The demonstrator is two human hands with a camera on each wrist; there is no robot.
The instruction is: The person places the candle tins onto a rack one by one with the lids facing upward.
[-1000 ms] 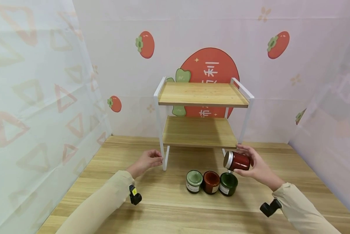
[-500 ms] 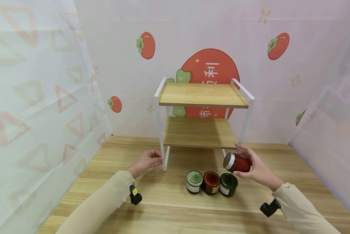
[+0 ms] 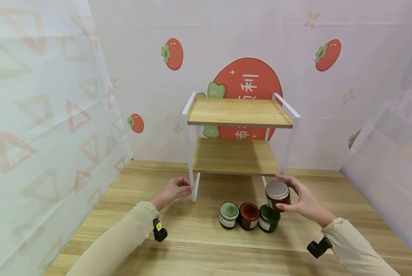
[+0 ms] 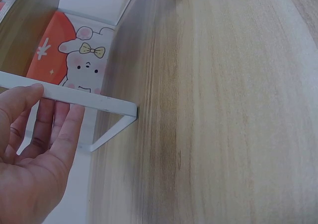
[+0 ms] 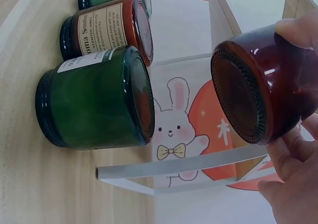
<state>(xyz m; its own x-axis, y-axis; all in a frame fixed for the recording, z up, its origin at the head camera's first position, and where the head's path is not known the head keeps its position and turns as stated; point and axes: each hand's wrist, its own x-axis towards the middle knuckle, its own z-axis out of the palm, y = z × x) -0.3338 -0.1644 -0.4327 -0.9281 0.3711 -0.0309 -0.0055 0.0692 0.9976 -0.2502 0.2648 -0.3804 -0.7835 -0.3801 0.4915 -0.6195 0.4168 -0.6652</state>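
Note:
My left hand pinches the white front-left leg of a small three-part shelf rack, thumb on one side and fingers on the other. My right hand holds a dark red glass candle jar by its side, near the rack's front-right leg. Its silver lid faces up in the head view. Just below and left of it, a dark green jar, a red candle jar and a light green jar stand in a row on the table, close together.
The rack has a wooden top shelf and a wooden middle shelf in a white frame. It stands on a wood-grain table. A printed cloth backdrop hangs behind, with more cloth at both sides.
My right hand has turned the dark red jar from lying on its side to upright, lid up. The left hand has stayed on the rack leg.

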